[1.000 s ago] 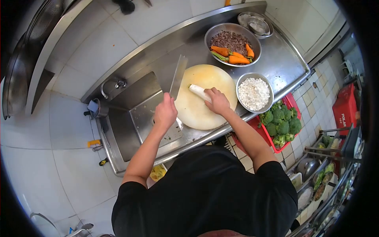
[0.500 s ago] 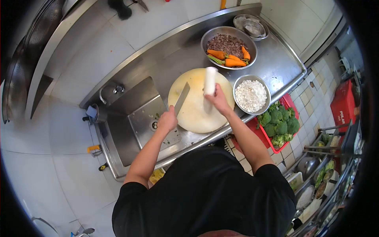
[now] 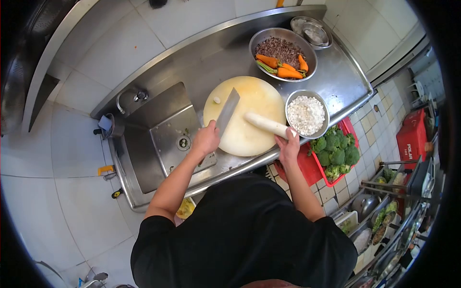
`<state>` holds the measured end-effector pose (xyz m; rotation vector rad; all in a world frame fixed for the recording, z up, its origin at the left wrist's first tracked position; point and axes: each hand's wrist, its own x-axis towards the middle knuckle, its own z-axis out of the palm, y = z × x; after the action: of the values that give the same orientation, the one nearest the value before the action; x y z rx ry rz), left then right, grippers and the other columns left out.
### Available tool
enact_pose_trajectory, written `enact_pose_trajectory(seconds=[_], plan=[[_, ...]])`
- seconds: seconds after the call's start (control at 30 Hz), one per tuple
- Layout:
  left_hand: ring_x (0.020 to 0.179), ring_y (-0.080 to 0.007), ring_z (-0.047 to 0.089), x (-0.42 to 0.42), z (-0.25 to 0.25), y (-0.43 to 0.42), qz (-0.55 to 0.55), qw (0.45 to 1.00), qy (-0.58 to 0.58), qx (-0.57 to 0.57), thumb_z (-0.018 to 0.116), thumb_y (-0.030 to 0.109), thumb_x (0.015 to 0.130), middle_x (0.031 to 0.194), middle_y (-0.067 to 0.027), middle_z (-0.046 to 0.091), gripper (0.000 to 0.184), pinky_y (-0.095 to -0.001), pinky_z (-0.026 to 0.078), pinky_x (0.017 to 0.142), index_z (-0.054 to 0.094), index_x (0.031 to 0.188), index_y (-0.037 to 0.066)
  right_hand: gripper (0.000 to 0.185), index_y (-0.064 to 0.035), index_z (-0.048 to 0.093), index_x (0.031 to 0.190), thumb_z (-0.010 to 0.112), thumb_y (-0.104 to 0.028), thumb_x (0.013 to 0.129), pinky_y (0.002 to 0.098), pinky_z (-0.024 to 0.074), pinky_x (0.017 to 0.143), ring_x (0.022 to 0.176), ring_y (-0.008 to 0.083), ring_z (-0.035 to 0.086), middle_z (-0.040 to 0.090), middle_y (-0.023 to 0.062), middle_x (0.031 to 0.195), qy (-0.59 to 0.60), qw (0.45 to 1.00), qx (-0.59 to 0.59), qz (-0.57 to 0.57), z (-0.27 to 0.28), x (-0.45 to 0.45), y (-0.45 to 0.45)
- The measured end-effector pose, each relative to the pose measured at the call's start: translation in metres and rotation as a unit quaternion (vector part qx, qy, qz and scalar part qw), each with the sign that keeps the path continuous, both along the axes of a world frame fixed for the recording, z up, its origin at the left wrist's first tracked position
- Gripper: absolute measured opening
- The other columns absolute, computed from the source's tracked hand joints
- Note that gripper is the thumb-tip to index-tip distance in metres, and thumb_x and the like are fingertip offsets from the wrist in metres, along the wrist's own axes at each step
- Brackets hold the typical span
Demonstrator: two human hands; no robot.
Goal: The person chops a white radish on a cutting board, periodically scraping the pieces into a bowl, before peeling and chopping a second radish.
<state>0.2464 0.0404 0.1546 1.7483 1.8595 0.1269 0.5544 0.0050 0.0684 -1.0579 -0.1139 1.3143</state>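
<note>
– Steel counter (image 3: 336,79) around the round board (image 3: 240,141), sink (image 3: 139,161) beyond the left fingers. Grip status?
– Left hand (image 3: 206,138): fingers wrapped around the knife (image 3: 227,111) handle, no gap seen. Blade points away from the fingers, over the board. Touching it? Can't tell.
– Right hand?
– Right hand (image 3: 288,148): fingers curled partway around the near end of the white root (image 3: 265,124). Far end points away from the fingers, toward the blade, apart from it. Bowl (image 3: 327,114) of white bits just beside those fingertips.
– Step in hand?
– Looks like root handling between cuts. Small white piece (image 3: 217,100) lies past the left fingers, probably a trimmed end.
– Next move calls for?
– Root steady on the board, right fingertips clear of the edge.
</note>
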Motion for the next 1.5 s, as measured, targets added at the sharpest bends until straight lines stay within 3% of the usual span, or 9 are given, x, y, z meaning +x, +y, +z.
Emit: enact_pose_trajectory(seconds=[0.27, 0.37, 0.87, 0.97, 1.1, 1.23, 1.3, 1.43, 1.5], plan=[[0.09, -0.0521, 0.07, 0.008, -0.027, -0.025, -0.032, 0.999, 0.015, -0.018, 0.05, 0.024, 0.106, 0.09, -0.0315, 0.071, 0.025, -0.0629, 0.053, 0.081, 0.051, 0.12, 0.003, 0.037, 0.0017, 0.05, 0.134, 0.067, -0.001, 0.101, 0.0354, 0.0614, 0.09, 0.109, 0.0247, 0.069, 0.063, 0.0147, 0.127, -0.104, 0.994, -0.012, 0.041, -0.04, 0.005, -0.049], [0.092, -0.0515, 0.07, 0.022, 0.026, -0.019, -0.005, 0.999, 0.029, -0.022, 0.05, 0.023, 0.106, 0.094, -0.0314, 0.071, 0.025, -0.0632, 0.052, 0.082, 0.05, 0.122, 0.004, 0.037, 0.0009, 0.048, 0.136, 0.064, -0.002, 0.103, 0.0339, 0.06, 0.091, 0.106, 0.0237, 0.07, 0.064, 0.0151, 0.125, -0.122, 0.992, 0.004, 0.042, -0.039, 0.004, -0.044], [0.103, -0.0512, 0.068, -0.006, -0.019, -0.016, -0.064, 0.996, 0.001, -0.068, 0.054, 0.026, 0.104, 0.107, -0.0332, 0.07, 0.029, -0.0585, 0.052, 0.092, 0.057, 0.12, 0.002, 0.037, -0.0001, 0.053, 0.134, 0.067, 0.0, 0.1, 0.0275, 0.0556, 0.081, 0.098, 0.0136, 0.065, 0.065, 0.0082, 0.117, -0.283, 0.953, 0.073, 0.082, 0.007, 0.032, 0.01], [0.101, -0.0517, 0.068, -0.016, -0.018, -0.023, -0.006, 0.999, -0.044, -0.02, 0.055, 0.026, 0.104, 0.108, -0.0319, 0.071, 0.026, -0.0599, 0.053, 0.089, 0.059, 0.116, 0.003, 0.042, -0.0009, 0.053, 0.135, 0.071, -0.013, 0.099, 0.0291, 0.0558, 0.082, 0.096, 0.0156, 0.066, 0.065, 0.0104, 0.118, -0.382, 0.912, 0.073, 0.127, 0.024, 0.04, 0.068], [0.098, -0.0473, 0.071, -0.038, 0.007, -0.002, 0.033, 0.993, 0.089, 0.073, 0.054, 0.021, 0.1, 0.11, -0.0303, 0.07, 0.033, -0.0578, 0.057, 0.083, 0.062, 0.132, 0.015, 0.062, 0.0018, 0.059, 0.135, 0.079, -0.036, 0.09, 0.0473, 0.0533, 0.1, 0.116, 0.0429, 0.068, 0.069, 0.028, 0.126, -0.618, 0.776, -0.015, 0.123, 0.045, 0.018, 0.162], [0.093, -0.0471, 0.073, -0.07, -0.046, 0.021, 0.024, 0.976, 0.158, 0.145, 0.052, 0.019, 0.098, 0.108, -0.0287, 0.07, 0.045, -0.0563, 0.059, 0.081, 0.061, 0.142, 0.02, 0.074, 0.0011, 0.052, 0.138, 0.082, -0.04, 0.084, 0.0474, 0.0543, 0.099, 0.112, 0.0428, 0.07, 0.073, 0.0288, 0.114, -0.681, 0.714, -0.042, 0.157, -0.001, -0.013, 0.228], [0.092, -0.0471, 0.073, -0.062, -0.052, 0.006, 0.028, 0.978, 0.16, 0.132, 0.052, 0.018, 0.097, 0.109, -0.0285, 0.07, 0.047, -0.0558, 0.059, 0.082, 0.061, 0.143, 0.02, 0.081, -0.0021, 0.049, 0.146, 0.079, -0.046, 0.085, 0.0516, 0.0507, 0.105, 0.129, 0.0463, 0.059, 0.059, 0.0307, 0.139, -0.688, 0.692, -0.084, 0.203, -0.007, -0.032, 0.231], [0.097, -0.0474, 0.071, -0.051, -0.009, -0.057, 0.038, 0.991, 0.117, 0.057, 0.054, 0.022, 0.1, 0.108, -0.0257, 0.072, 0.032, -0.0569, 0.057, 0.087, 0.068, 0.128, 0.013, 0.066, -0.0033, 0.052, 0.144, 0.073, -0.036, 0.09, 0.0534, 0.039, 0.114, 0.136, 0.0399, 0.049, 0.047, 0.0254, 0.149, -0.78, 0.545, -0.081, 0.297, 0.017, -0.074, 0.199], [0.097, -0.049, 0.071, -0.063, -0.027, -0.085, 0.099, 0.993, 0.008, 0.066, 0.056, 0.025, 0.101, 0.104, -0.0262, 0.072, 0.028, -0.0562, 0.056, 0.085, 0.068, 0.122, 0.011, 0.062, -0.0033, 0.053, 0.143, 0.071, -0.032, 0.091, 0.0513, 0.0388, 0.114, 0.133, 0.0392, 0.051, 0.049, 0.024, 0.146, -0.867, 0.433, 0.077, 0.235, -0.013, -0.093, 0.192]])
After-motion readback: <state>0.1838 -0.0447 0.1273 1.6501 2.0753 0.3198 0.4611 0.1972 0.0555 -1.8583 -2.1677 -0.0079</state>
